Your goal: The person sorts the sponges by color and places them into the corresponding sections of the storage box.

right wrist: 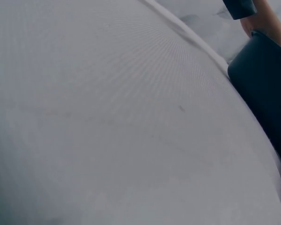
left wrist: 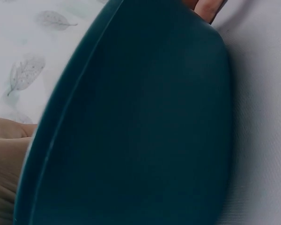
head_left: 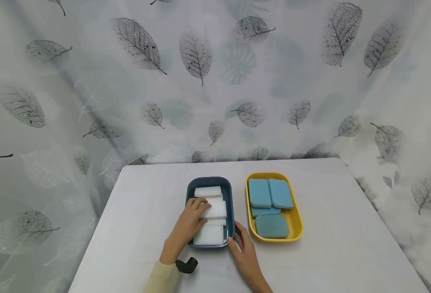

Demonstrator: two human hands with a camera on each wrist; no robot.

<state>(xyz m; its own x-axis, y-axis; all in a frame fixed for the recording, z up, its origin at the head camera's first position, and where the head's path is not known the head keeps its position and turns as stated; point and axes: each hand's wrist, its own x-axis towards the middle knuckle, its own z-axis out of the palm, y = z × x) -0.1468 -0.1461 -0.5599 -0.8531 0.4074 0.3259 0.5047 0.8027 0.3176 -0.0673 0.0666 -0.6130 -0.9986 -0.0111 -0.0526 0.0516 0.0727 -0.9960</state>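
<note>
A dark blue tray (head_left: 231,203) stands on the white-covered table and holds several white sponge blocks (head_left: 208,235) in a column. My left hand (head_left: 190,219) reaches in over the tray's left rim and grips a middle white sponge block (head_left: 218,209), fingers on its left part and thumb by its near edge. At the near right corner, my right hand (head_left: 245,252) holds the tray by its rim, thumb in front and fingers along the side. The tray wall (left wrist: 140,112) fills most of the left wrist view; in the right wrist view the tray (right wrist: 267,89) shows at the right edge.
A yellow tray (head_left: 296,224) with several blue sponges (head_left: 272,226) stands just right of the dark blue one. White cloth covers the table (head_left: 340,228). Behind it hangs a leaf-patterned curtain (head_left: 215,93). A black band piece (head_left: 187,265) sits by the left wrist.
</note>
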